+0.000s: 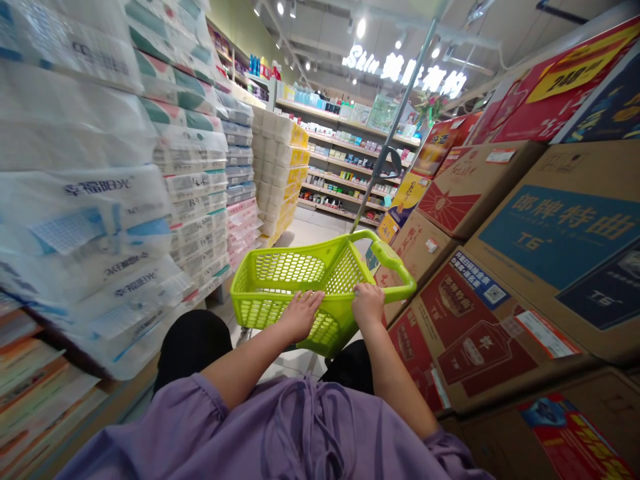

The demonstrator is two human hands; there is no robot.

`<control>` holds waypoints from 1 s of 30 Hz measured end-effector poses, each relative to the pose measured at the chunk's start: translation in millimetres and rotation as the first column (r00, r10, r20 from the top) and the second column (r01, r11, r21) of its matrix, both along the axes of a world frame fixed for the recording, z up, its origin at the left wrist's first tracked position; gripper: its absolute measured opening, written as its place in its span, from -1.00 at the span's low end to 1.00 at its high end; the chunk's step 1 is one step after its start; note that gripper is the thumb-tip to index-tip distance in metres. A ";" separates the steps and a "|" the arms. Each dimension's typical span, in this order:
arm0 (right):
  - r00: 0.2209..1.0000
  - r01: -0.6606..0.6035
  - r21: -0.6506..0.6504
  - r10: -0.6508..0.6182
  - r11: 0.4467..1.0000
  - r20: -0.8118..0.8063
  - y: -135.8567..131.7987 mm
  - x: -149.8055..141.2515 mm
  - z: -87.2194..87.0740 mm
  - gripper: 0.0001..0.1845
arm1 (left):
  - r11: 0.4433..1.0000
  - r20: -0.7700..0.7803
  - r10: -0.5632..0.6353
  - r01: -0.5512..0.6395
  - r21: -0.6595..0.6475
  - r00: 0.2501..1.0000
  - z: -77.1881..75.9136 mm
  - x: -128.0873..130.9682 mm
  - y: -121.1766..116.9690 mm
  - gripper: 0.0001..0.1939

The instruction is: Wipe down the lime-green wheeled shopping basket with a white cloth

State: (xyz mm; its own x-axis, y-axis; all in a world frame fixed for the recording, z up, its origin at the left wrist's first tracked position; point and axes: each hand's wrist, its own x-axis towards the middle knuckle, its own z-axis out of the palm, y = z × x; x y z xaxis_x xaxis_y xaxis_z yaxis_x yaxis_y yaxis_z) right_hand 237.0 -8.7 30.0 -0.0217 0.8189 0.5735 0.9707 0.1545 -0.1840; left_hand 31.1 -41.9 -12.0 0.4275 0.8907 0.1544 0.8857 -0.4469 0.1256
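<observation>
In front of my body is a lime-green shopping cart (pixel 280 267) with a perforated plastic basket, turned sideways. No goods show inside the basket. My left hand (pixel 303 312) lies over the basket's near rim, its fingers bent across the edge and the thumb hidden. Further right, my right hand (pixel 369 303) is closed around the same rim, close to where the cart's loop handle (pixel 395 263) joins the basket. The hidden palms leave the exact depth of both grips unclear.
Plastic-wrapped tissue packs (pixel 95 200) are piled high on the left. Stacked cardboard boxes (pixel 480 333) wall in the right side, close to the handle. A grey pole (pixel 400 113) slants up behind the cart. Shelves of small goods (pixel 345 143) stand beyond a pale floor.
</observation>
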 end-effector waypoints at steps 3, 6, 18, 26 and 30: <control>0.999 0.014 0.015 -0.014 1.000 0.044 -8.1 1.9 -3.1 -0.77 | 0.999 -0.001 -0.032 0.032 -0.010 0.999 1.3 0.9 -7.0 -0.31; 0.997 0.022 0.014 -0.023 1.000 0.074 -10.0 4.9 -4.5 -0.78 | 0.998 -0.002 -0.052 0.052 -0.025 0.999 5.5 3.2 -9.3 -0.32; 0.992 -0.026 0.074 0.016 0.997 0.121 -8.9 -11.4 -10.3 -0.79 | 0.999 0.040 -0.033 0.034 -0.030 0.999 6.6 -9.0 -0.1 -0.31; 0.994 -0.019 0.098 0.008 0.995 0.109 -15.5 -8.0 -9.0 -0.80 | 0.999 -0.008 -0.039 0.039 -0.007 0.999 5.0 -5.2 -6.9 -0.31; 0.995 -0.044 0.083 0.037 0.996 0.092 -20.6 -13.4 -10.0 -0.80 | 0.999 -0.024 -0.035 0.035 0.009 0.999 6.9 -10.8 -10.5 -0.33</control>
